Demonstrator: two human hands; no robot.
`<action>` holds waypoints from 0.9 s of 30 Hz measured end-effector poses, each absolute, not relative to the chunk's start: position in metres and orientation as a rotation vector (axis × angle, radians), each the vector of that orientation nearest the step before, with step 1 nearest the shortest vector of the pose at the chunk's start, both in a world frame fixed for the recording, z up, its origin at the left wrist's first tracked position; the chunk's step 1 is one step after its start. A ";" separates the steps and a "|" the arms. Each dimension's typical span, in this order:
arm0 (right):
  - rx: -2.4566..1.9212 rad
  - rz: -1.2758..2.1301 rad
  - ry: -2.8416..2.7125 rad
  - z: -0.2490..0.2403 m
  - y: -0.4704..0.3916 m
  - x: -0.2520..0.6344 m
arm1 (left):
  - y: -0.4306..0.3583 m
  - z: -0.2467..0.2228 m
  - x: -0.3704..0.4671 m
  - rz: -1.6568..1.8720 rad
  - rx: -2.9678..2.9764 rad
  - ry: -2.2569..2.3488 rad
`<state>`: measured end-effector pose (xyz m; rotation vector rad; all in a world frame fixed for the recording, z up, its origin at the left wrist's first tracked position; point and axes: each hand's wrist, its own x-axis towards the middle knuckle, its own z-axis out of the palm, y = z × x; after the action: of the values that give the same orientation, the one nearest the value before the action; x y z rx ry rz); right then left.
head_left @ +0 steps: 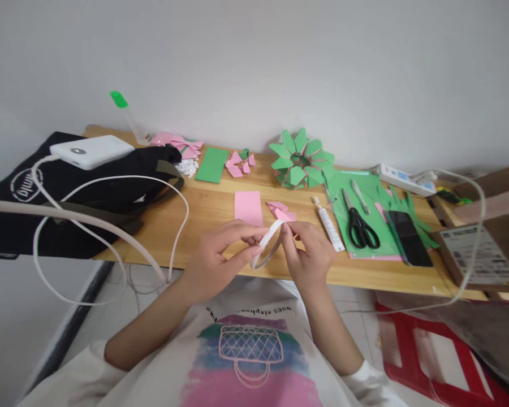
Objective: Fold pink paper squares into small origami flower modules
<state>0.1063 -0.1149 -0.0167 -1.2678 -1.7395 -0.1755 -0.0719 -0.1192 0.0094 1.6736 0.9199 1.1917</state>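
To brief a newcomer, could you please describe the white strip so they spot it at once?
Find the wooden table and its near edge. Midway along it, the left hand and right hand hold the white strip in the air, bent into a loop, whereas the pink sheet beyond lies flat.

Under soft, even light, a plain pale grey wall [254,68] rises behind a wood-grained counter [207,206], with light floor tiles [362,333] below, a dark strip [77,319] edging the floor at left and a red stool [408,350] at lower right.
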 end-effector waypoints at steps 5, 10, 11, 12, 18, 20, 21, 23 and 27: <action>-1.351 -0.193 -1.640 -0.017 -0.122 0.105 | -0.123 0.014 -0.065 1.216 1.942 0.993; -1.340 -0.244 -1.631 -0.019 -0.123 0.108 | -0.123 0.014 -0.062 1.157 1.928 1.018; -1.341 -0.250 -1.634 -0.020 -0.123 0.109 | -0.123 0.014 -0.061 1.134 1.903 1.015; -1.345 -0.255 -1.637 -0.020 -0.122 0.109 | -0.122 0.013 -0.060 1.113 1.878 1.014; -1.408 -0.205 -1.620 -0.026 -0.121 0.112 | -0.119 0.009 -0.057 1.073 1.791 1.097; -1.433 -0.165 -1.614 -0.028 -0.120 0.113 | -0.119 0.007 -0.056 1.105 1.729 1.135; -1.440 -0.149 -1.614 -0.029 -0.120 0.113 | -0.119 0.006 -0.055 1.127 1.694 1.141; -1.438 -0.127 -1.617 -0.031 -0.119 0.113 | -0.117 0.004 -0.054 1.142 1.627 1.110; -1.464 -0.056 -1.595 -0.034 -0.118 0.115 | -0.113 0.005 -0.055 1.002 1.506 1.015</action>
<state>0.1150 -0.1181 -0.0337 -1.4643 -1.5949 -0.0559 -0.0549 -0.1131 0.0047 1.5064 1.0148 1.0017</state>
